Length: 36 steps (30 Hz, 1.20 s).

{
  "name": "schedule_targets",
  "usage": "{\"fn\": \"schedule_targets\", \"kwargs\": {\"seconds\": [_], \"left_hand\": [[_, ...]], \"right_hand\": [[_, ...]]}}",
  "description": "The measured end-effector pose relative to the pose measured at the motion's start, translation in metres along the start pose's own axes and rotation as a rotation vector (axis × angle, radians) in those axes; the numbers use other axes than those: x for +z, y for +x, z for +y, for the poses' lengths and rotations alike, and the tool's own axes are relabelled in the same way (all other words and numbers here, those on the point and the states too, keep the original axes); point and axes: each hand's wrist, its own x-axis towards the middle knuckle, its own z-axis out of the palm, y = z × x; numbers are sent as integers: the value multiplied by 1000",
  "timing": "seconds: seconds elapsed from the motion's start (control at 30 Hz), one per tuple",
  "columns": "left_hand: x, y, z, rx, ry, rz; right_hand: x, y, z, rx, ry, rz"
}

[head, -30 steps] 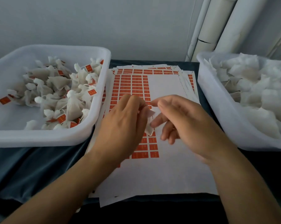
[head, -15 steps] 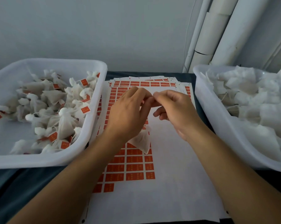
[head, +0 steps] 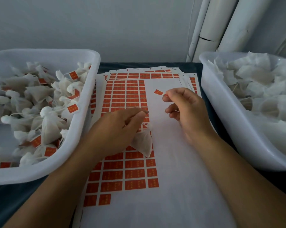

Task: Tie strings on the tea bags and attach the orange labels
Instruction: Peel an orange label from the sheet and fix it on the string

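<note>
The right hand pinches one orange label above the sheet. The left hand grips the tea bag; its string should be kept tight while the label folds over it.

The work surface is a table covered with a dark blue-grey cloth, visible at 12 o'clock between the bins and at 7 o'clock. A stack of white label sheets printed with orange labels is laid at the centre, fanned slightly at 12 o'clock. A white plastic bin is placed at 9 o'clock, its rim overlapping the stack's edge, and a second white plastic bin at 3 o'clock, just beside the stack.
</note>
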Motion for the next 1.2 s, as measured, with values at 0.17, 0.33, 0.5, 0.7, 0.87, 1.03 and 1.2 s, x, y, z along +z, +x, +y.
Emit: {"fn": "schedule_targets", "kwargs": {"seconds": [0.17, 0.33, 0.5, 0.7, 0.87, 1.03, 1.2], "left_hand": [[2, 0, 1, -15, -81, -20], [7, -2, 6, 53, -182, 88], [17, 2, 9, 98, -351, 207], [20, 4, 11, 67, -570, 239], [19, 4, 13, 56, -610, 250], [18, 2, 15, 39, -662, 248], [18, 1, 16, 59, -681, 243]], "right_hand": [[1, -1, 1, -6, -6, -18], [1, -5, -2, -72, 5, -39], [-1, -7, -5, -106, 24, -109], [0, -12, -8, -173, 19, -163], [0, -14, -10, -221, 10, -174], [1, -19, -10, -248, -9, -204], [2, -22, -9, -305, -86, -194]]}}
